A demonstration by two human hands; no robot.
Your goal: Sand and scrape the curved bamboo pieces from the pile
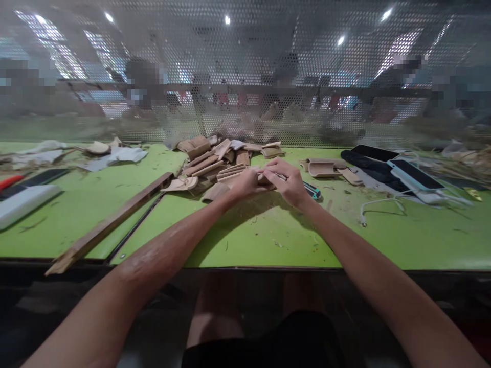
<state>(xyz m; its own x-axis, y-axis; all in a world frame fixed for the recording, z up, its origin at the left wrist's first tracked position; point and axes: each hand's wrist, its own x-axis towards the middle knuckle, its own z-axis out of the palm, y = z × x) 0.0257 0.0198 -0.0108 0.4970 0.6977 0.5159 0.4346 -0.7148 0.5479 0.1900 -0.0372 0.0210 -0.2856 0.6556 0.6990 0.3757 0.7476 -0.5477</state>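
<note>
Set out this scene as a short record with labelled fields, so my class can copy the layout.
Surface: green table
Left hand: fingers curled at a small brownish piece, mostly hidden
Right hand: meets the left at that piece; grip unclear
Beside right wrist: teal-and-black tool, partly hidden
Beyond left hand: pile of curved brown pieces
Left side: wooden strip, overhanging the near edge
Background: perforated screen

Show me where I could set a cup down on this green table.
Best: the table's nearly bare front right, between the right arm and white cable. Smaller: between the stick and white box. Between the forearms, shavings litter it. Crowded: the wood pile around the left hand, and the devices at back right.
</note>
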